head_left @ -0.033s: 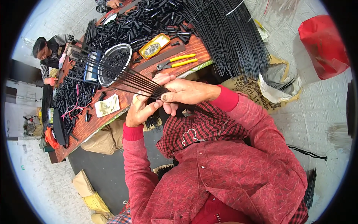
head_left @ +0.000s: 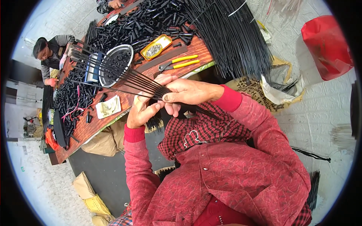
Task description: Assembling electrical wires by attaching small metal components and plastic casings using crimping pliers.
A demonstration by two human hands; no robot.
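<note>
"What's biggest?"
"The wooden table [head_left: 203,46], with a thick sheaf of black rods [head_left: 233,37] overhanging its right end."
"And in hand?"
"A fan of thin black rods [head_left: 124,73], long axis running up-left from the grip, ends splayed above the table."
"Who's pinching?"
"The right hand [head_left: 190,91], thumb pressed over the gathered part. The left hand [head_left: 138,111], nearer the splayed ends, touches from below; I can't tell how tightly it's closed."

Free air L of L sleeve [head_left: 138,162] over dk mat [head_left: 102,173], rods [head_left: 159,90] & bowl [head_left: 131,52] blocking fwd, pliers [head_left: 184,58] nr hands [head_left: 188,91]
</note>
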